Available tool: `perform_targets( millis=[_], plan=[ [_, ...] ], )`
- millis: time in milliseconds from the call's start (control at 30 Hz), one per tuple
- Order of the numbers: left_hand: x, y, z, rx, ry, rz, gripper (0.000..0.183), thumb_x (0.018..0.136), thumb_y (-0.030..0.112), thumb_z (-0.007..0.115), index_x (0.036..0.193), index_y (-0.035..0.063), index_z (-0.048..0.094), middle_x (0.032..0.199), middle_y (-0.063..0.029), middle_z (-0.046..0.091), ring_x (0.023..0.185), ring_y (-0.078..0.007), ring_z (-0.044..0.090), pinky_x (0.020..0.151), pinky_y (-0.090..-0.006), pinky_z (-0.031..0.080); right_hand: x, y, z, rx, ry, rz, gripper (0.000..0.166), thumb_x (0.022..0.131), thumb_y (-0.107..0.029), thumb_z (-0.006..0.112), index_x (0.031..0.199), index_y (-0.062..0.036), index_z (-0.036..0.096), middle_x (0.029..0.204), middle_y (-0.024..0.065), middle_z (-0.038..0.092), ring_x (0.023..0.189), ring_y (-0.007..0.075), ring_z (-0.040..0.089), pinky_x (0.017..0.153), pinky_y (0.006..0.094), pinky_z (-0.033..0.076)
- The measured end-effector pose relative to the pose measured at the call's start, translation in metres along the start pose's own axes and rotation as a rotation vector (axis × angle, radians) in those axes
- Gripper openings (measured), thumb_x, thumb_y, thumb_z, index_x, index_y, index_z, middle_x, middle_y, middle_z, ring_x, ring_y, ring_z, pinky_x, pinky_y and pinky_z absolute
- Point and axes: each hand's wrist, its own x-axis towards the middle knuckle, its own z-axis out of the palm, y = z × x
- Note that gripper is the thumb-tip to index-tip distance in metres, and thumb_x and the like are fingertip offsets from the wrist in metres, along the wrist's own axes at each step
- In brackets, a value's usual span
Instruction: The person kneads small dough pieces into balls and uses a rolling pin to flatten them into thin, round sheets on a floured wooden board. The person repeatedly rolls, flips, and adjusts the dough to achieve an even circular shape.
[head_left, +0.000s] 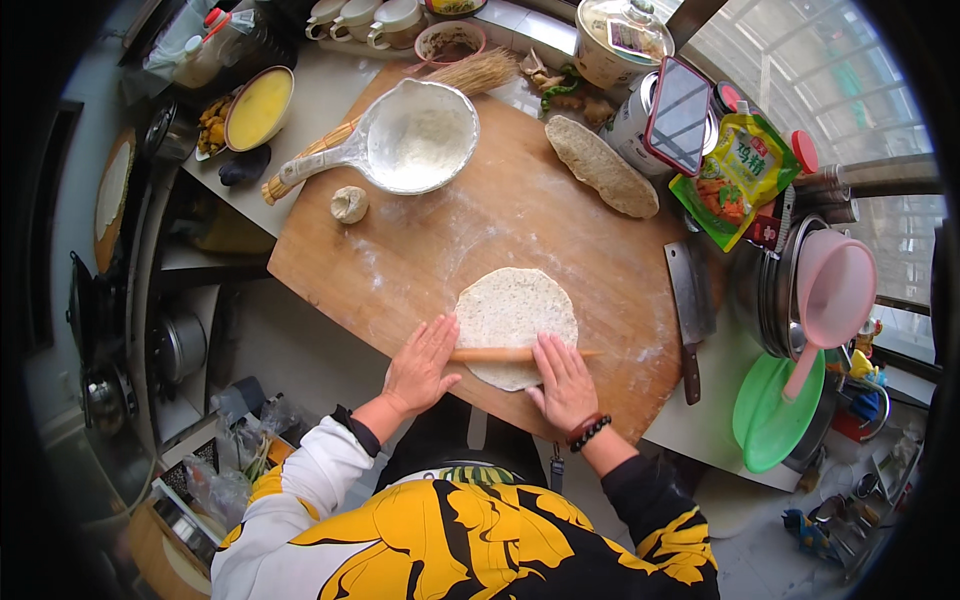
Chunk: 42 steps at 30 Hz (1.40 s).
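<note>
On a floured wooden board (420, 262) lies a round, flat sheet of speckled dough (517, 304). A tapered wooden rolling pin (491, 355) crosses its lower part. My left hand (424, 367) lies palm down over the pin's left end, fingers straight. My right hand (562, 375) presses on the pin near its right end, whose thin tip shows past the fingers. Further up the board are a small ball of dough (349, 205), a large white scoop of flour (424, 139) and an elongated piece of dough (602, 166).
A cleaver (688, 300) lies at the board's right edge. Behind it stand a seasoning pouch (735, 176), a phone (677, 116) leaning on cans, and stacked metal bowls with a pink ladle (836, 289). A straw brush (472, 73) lies under the scoop. A bowl of yellow liquid (259, 109) stands upper left.
</note>
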Motion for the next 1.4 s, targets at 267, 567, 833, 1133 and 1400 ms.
perform_targets(
  millis=[267,567,833,1133,1400],
  plan=[
    [0.092,-0.042,-0.013,0.201,0.365,-0.242,0.077,0.097,0.042,0.047,0.157,0.0024,0.02,0.163,-0.0155,0.022,0.152,-0.0294,0.019,0.123,-0.0505,0.009,0.159,0.03,-0.019,-0.147,0.277,0.14,0.073,0.093,-0.037,0.058,0.151,-0.0004,0.033,0.161,0.0152,0.027,0.15,0.0274,0.022,0.124,0.0415,0.016],
    [-0.044,0.019,0.024,0.033,0.144,-0.275,0.089,0.087,0.034,0.066,0.158,0.0058,0.019,0.163,-0.0145,0.021,0.151,-0.0299,0.021,0.122,-0.0556,0.011,0.045,-0.001,-0.008,-0.119,-0.056,-0.186,0.078,0.087,-0.039,0.067,0.152,-0.0085,0.036,0.159,0.0099,0.034,0.15,0.0238,0.027,0.123,0.0415,0.02],
    [0.037,-0.041,-0.004,0.22,0.397,-0.404,0.085,0.092,0.038,0.06,0.158,0.0042,0.018,0.164,-0.013,0.02,0.152,-0.0282,0.02,0.122,-0.0543,0.008,0.189,-0.002,-0.01,-0.198,0.274,-0.068,0.078,0.091,-0.045,0.06,0.151,-0.0018,0.034,0.159,0.0129,0.032,0.15,0.0262,0.024,0.124,0.0405,0.016],
    [-0.016,-0.001,0.016,0.021,0.126,-0.197,0.083,0.099,0.063,0.026,0.156,0.0028,0.022,0.163,-0.0153,0.024,0.15,-0.0314,0.024,0.121,-0.0523,0.014,0.085,0.01,-0.002,-0.191,0.009,-0.12,0.078,0.09,-0.041,0.063,0.151,-0.0033,0.033,0.16,0.013,0.031,0.149,0.0269,0.026,0.123,0.0404,0.02],
    [0.075,-0.048,-0.015,0.151,0.4,-0.278,0.08,0.099,0.059,0.033,0.156,0.0036,0.023,0.162,-0.0148,0.025,0.151,-0.0295,0.022,0.122,-0.0516,0.012,0.189,0.025,-0.018,-0.149,0.333,0.105,0.073,0.094,-0.035,0.058,0.152,0.0005,0.03,0.161,0.0164,0.027,0.15,0.0309,0.022,0.124,0.0431,0.016]
  ],
)
